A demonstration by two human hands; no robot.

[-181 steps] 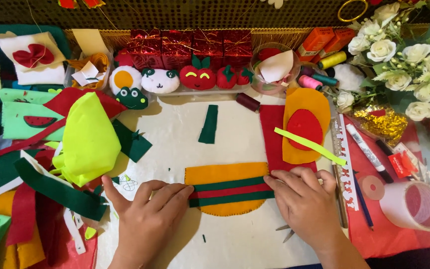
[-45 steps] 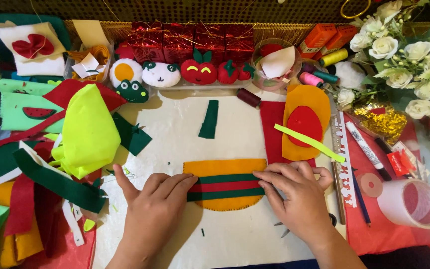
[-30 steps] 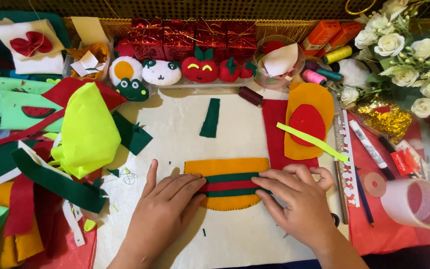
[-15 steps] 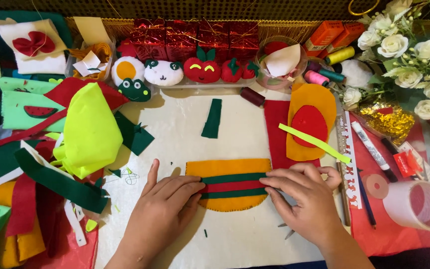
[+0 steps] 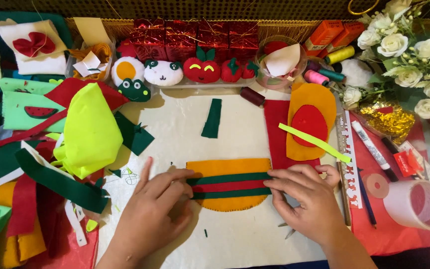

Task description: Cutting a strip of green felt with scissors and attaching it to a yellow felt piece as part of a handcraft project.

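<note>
Low centre of frame — left hand (image 5: 153,211) and right hand (image 5: 307,199), fingers flat and loosely spread, press either end of the striped orange felt burger (image 5: 229,184) — gripping nothing.

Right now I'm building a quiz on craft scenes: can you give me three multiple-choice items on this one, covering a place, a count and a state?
1. Where is the loose dark green strip?
A. above the burger piece
B. under the tape roll
C. in the flowers

2. How many green bands cross the burger piece?
A. one
B. two
C. four

3. How are the hands?
A. lifted clear
B. pressing the piece flat
C. holding scissors

A: it lies on the white felt above.
B: two flank one red band.
B: left hand and right hand lie on its ends.
</note>
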